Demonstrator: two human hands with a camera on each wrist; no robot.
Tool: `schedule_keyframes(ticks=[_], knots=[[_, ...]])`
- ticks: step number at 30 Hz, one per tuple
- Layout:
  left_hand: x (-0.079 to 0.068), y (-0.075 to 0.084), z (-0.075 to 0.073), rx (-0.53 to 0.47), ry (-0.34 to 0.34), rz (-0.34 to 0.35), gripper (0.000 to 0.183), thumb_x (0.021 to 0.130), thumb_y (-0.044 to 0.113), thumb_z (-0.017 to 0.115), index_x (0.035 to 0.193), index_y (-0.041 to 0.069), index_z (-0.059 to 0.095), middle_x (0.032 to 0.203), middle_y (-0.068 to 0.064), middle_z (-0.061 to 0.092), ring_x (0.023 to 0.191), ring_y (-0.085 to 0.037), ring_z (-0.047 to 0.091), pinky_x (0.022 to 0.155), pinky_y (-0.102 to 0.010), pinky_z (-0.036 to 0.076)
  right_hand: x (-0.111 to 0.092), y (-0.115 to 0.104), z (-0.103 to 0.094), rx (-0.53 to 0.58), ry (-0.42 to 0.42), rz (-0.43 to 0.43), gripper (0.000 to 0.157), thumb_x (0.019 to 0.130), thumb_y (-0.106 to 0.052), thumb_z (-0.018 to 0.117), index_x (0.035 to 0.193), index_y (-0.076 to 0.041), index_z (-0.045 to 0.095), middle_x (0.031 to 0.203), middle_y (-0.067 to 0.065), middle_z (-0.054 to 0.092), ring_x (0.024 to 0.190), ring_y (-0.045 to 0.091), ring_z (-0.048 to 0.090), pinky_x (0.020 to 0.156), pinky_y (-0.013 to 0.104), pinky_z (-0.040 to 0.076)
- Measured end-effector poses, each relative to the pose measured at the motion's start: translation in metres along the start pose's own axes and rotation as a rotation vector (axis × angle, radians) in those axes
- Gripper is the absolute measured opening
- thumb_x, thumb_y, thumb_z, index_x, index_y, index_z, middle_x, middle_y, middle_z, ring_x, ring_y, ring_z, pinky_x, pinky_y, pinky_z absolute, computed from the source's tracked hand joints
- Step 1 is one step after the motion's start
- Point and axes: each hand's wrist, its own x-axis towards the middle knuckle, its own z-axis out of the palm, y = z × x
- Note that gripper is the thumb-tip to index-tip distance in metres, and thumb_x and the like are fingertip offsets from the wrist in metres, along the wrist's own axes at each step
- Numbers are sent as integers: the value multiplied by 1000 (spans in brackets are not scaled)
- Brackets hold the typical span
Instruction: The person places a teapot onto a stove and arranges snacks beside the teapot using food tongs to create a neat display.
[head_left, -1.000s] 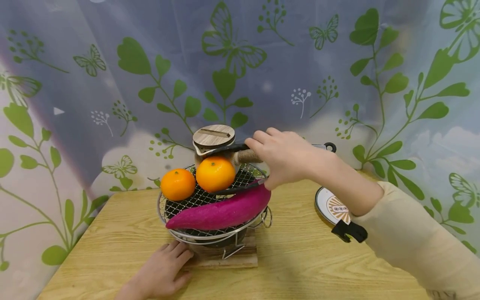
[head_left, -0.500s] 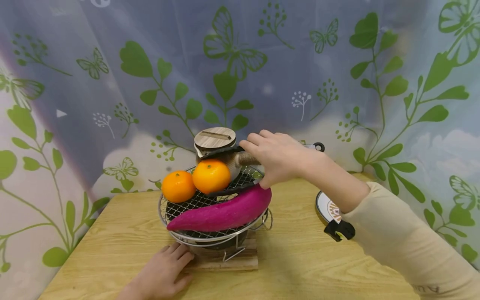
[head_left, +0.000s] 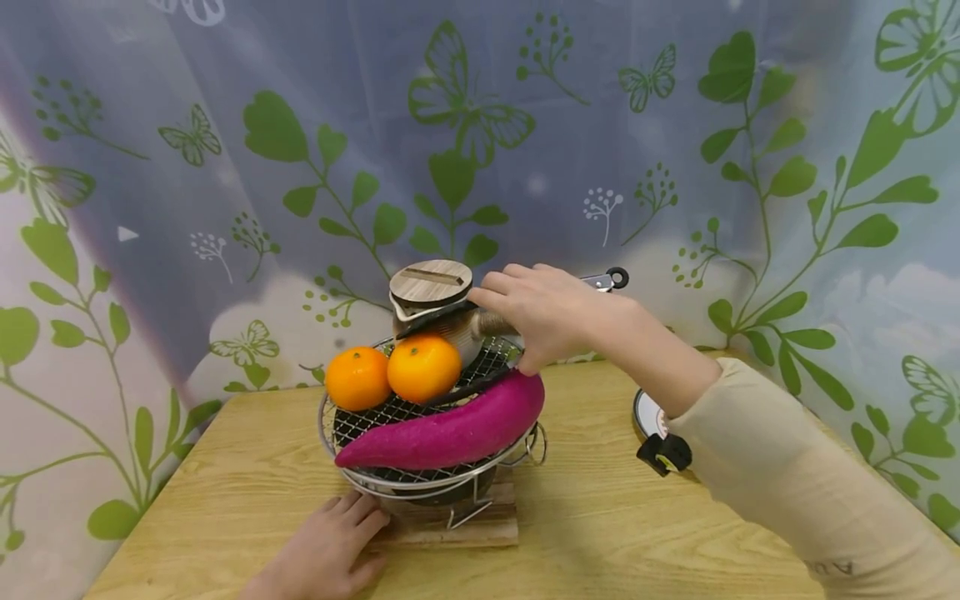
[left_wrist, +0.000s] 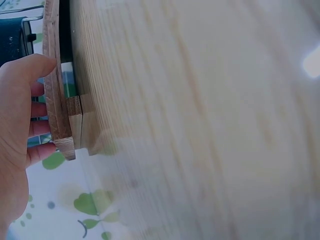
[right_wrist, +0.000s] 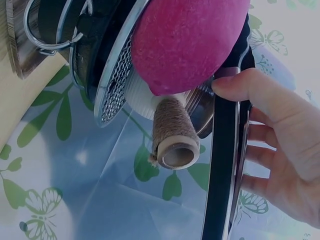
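Observation:
My right hand [head_left: 543, 312] grips black-and-metal tongs [right_wrist: 225, 160], thumb on one arm and fingers on the other. In the head view the tongs' black arms stand about a tangerine [head_left: 425, 368]. This fruit sits on the wire-mesh grill [head_left: 322, 425], touching a second tangerine [head_left: 357, 378]. A long magenta sweet potato [head_left: 442, 429] lies along the grill's near side. Low on the left, my left hand [head_left: 326, 546] holds the corner of the wooden base [left_wrist: 54, 95] below the grill, its thumb and fingers on opposite sides in the left wrist view.
Behind the tangerines stands a pale teapot with a wooden lid [head_left: 431, 282]; its twine-wrapped handle [right_wrist: 175, 130] points right. A round plate [head_left: 645, 412] lies on the wooden table [head_left: 585, 500] at right, partly behind the sleeve [head_left: 787, 467]. A patterned curtain [head_left: 525, 192] hangs behind.
The right hand and tongs have shifted slightly left and down. The tangerine in the tongs has come lower, beside the other one. The left hand stays at the base.

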Motion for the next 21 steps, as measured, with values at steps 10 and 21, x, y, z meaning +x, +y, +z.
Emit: schedule_keyframes(ticks=[10,21], knots=[[0,0,3,-2,4,3,37,72,36,73,100,15,61,100,1,55,88,-16,52,72,-34,48,8,-2,-4,-23,-74,6,90,67,-36,77,142,-8,35,133,8,43,119,27,41,90,43,41],[-1,0,3,-1,14,3,37,71,35,73,100,15,61,100,1,55,89,-16,51,72,-34,48,13,-6,-9,-35,-149,38,93,67,-37,78,143,-10,33,135,7,42,120,27,39,91,42,40]])
